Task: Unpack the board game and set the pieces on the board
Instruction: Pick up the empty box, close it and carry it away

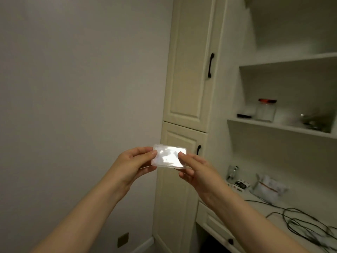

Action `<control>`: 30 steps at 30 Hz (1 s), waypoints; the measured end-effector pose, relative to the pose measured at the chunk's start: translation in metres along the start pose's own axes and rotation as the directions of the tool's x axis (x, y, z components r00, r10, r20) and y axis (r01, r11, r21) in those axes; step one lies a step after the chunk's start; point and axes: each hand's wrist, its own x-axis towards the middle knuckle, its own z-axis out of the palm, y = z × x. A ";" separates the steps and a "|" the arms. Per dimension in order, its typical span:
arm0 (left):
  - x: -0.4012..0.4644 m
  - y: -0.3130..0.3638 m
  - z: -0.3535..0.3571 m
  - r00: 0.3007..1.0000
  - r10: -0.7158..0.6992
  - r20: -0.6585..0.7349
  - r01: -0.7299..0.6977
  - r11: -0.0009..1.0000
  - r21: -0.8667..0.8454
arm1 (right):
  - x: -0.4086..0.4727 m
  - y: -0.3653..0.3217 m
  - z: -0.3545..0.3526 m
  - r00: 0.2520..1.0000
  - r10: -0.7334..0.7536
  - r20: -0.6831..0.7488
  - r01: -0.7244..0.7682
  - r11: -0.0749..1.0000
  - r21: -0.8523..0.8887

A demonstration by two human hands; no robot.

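Note:
A small clear plastic case (168, 156), shiny and glaring white, is held up in the air in front of me at chest height. My left hand (135, 164) pinches its left edge between thumb and fingers. My right hand (195, 170) pinches its right edge, thumb on the front face. What the case contains is washed out by glare. No game board is in view.
A tall cream cabinet (187, 88) with black handles stands straight ahead beside a bare wall. To the right, open shelves hold a glass jar (266, 110). A desk top (284, 214) at lower right carries black cables (300, 221), a white packet (268, 187) and small boxes.

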 end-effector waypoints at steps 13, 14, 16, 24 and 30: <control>0.065 -0.078 0.160 0.988 -0.084 0.131 0.088 0.996 -0.027 | 0.019 -0.025 -0.174 0.986 -0.011 -0.167 0.009 1.000 -0.016; 0.076 -0.086 0.175 0.988 -0.094 0.123 0.098 0.995 -0.026 | 0.029 -0.025 -0.192 0.985 -0.005 -0.170 0.001 1.000 -0.024; 0.100 -0.106 0.205 0.987 -0.112 0.113 0.116 0.993 -0.030 | 0.050 -0.026 -0.229 0.984 0.012 -0.175 -0.019 0.999 -0.034; 0.162 -0.170 0.287 0.984 -0.177 0.031 0.178 0.983 -0.047 | 0.120 -0.029 -0.340 0.982 0.112 -0.151 -0.124 0.990 -0.073; 0.201 -0.199 0.317 0.977 -0.212 0.029 0.211 0.977 0.016 | 0.155 -0.020 -0.388 0.971 0.170 -0.170 -0.183 0.981 -0.062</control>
